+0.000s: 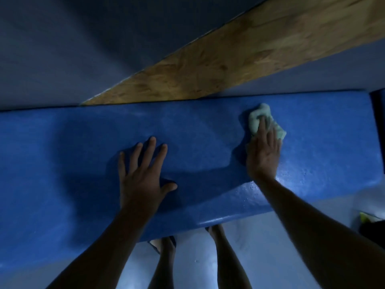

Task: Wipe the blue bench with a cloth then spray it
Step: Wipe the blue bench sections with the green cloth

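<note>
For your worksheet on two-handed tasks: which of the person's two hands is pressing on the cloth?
The right hand: its straight fingers press the pale green cloth onto the blue bench. The left hand lies spread on bare bench.

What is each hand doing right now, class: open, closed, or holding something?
Left hand: open, fingers spread flat on the blue bench.
Right hand: open, straight fingers pressing the cloth onto the bench.

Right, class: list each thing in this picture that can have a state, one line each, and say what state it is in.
blue bench: shiny near the front right edge, being wiped.
cloth: crumpled, pressed flat on the bench under the right hand.
left hand: fingers spread, flat on the bench.
right hand: fingers straight, pressing the cloth.
</note>
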{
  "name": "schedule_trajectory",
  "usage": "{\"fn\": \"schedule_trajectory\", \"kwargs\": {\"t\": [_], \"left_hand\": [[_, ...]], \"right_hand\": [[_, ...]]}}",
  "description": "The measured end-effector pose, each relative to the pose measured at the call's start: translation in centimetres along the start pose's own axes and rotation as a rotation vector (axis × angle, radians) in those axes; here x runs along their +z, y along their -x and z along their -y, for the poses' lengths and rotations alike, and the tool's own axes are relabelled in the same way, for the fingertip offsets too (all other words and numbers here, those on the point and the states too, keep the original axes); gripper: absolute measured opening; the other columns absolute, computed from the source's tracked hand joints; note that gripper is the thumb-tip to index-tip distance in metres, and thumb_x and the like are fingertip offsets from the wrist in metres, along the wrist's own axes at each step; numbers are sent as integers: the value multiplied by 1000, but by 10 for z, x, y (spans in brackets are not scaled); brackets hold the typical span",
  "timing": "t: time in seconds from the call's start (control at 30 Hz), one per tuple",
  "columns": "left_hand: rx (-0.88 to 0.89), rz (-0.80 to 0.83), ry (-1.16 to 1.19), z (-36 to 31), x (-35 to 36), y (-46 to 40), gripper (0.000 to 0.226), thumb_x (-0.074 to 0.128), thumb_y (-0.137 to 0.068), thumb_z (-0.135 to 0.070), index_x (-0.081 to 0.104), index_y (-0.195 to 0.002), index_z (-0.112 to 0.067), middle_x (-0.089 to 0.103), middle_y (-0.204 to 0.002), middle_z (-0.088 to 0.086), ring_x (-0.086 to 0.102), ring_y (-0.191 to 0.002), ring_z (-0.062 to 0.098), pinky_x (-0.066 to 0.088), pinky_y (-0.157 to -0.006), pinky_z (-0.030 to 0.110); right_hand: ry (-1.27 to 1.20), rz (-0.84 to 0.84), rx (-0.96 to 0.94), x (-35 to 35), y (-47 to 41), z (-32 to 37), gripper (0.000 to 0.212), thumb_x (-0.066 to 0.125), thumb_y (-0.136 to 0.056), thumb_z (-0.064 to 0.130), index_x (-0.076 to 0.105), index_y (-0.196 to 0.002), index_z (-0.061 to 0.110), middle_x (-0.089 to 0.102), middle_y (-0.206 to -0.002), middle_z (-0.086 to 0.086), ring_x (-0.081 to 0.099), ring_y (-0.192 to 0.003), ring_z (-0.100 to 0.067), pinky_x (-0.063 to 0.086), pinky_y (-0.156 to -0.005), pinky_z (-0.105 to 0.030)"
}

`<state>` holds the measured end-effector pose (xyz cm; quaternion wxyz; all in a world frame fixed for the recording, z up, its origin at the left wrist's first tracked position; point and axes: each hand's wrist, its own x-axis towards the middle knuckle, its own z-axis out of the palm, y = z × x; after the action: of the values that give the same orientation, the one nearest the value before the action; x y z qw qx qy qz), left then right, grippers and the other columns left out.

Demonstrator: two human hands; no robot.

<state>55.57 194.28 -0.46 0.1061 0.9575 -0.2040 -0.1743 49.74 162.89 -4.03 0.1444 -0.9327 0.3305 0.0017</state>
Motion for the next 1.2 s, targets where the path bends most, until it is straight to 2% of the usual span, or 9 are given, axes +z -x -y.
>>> {"fn": "schedule_trajectory", "kwargs": {"t": [0.1, 0.33, 0.5, 0.6, 0.73, 0.87, 1.0, 1.1, 1.2], "left_hand": [[-14, 31, -12, 0, -1, -1, 102, 76, -67, -64, 32, -152, -29, 18, -165, -2, 18, -149, 29, 11, -118, 61], [-13, 54, -32, 1, -3, -3, 107, 77, -63, -67, 31, -152, -30, 19, -165, -2, 21, -148, 30, 16, -116, 63], [-8, 43, -31, 1, 0, -2, 104, 73, -66, -68, 28, -153, -32, 16, -166, -3, 16, -149, 28, 12, -118, 60], [-11, 25, -34, 1, 1, 0, 104, 73, -66, -68, 29, -152, -32, 16, -166, -3, 16, -149, 28, 12, -118, 60], [0, 20, -70, 2, 1, 0, 106, 73, -66, -69, 28, -154, -32, 15, -166, -4, 18, -149, 28, 13, -118, 60], [2, 15, -72, 3, 2, 0, 105, 71, -66, -71, 26, -153, -34, 14, -166, -5, 17, -149, 27, 12, -118, 61], [-11, 6, -68, -2, 3, 2, 102, 69, -68, -71, 25, -153, -35, 13, -166, -5, 14, -150, 26, 8, -119, 60], [-11, 15, -85, -5, 4, 2, 102, 68, -70, -70, 22, -153, -35, 10, -166, -5, 9, -151, 26, 5, -119, 58], [-6, -2, -108, -7, 5, 4, 101, 67, -71, -69, 22, -153, -32, 11, -166, -3, 11, -150, 27, 6, -119, 59]], "right_hand": [[-19, -73, 114, 28, 50, 63, 64, 28, -100, 27, 21, -162, 14, 17, -170, -14, 15, -156, -36, 14, -124, -59], [116, 281, -755, 12, 89, 18, 70, 51, -98, 26, 23, -162, 21, 22, -169, -8, 16, -157, -27, 22, -124, -56], [-15, 49, 51, -16, 44, -34, 68, 42, -99, 17, 19, -163, 17, 16, -170, -10, 16, -155, -31, 21, -123, -59], [-28, -101, 199, 21, 82, 30, 64, 27, -99, 25, 22, -162, 12, 17, -169, -16, 14, -156, -37, 13, -124, -59], [-23, 147, -361, 39, 169, 80, 66, 44, -100, 17, 22, -162, 20, 14, -171, -9, 3, -159, -26, 7, -128, -53], [111, 253, -830, 4, 131, -10, 67, 50, -97, 17, 28, -160, 21, 25, -168, -9, 19, -157, -28, 20, -126, -51], [71, 121, -358, -30, 89, -100, 58, 35, -104, 24, 25, -161, 16, 26, -167, -11, 22, -155, -31, 20, -125, -54], [-24, -51, 124, -6, 106, -70, 63, 26, -100, 27, 26, -161, 12, 22, -168, -14, 17, -156, -33, 12, -126, -57], [-89, -99, 40, 27, 160, 8, 59, 32, -100, 18, 33, -157, 6, 25, -167, -18, 17, -155, -38, 3, -128, -52]]}}
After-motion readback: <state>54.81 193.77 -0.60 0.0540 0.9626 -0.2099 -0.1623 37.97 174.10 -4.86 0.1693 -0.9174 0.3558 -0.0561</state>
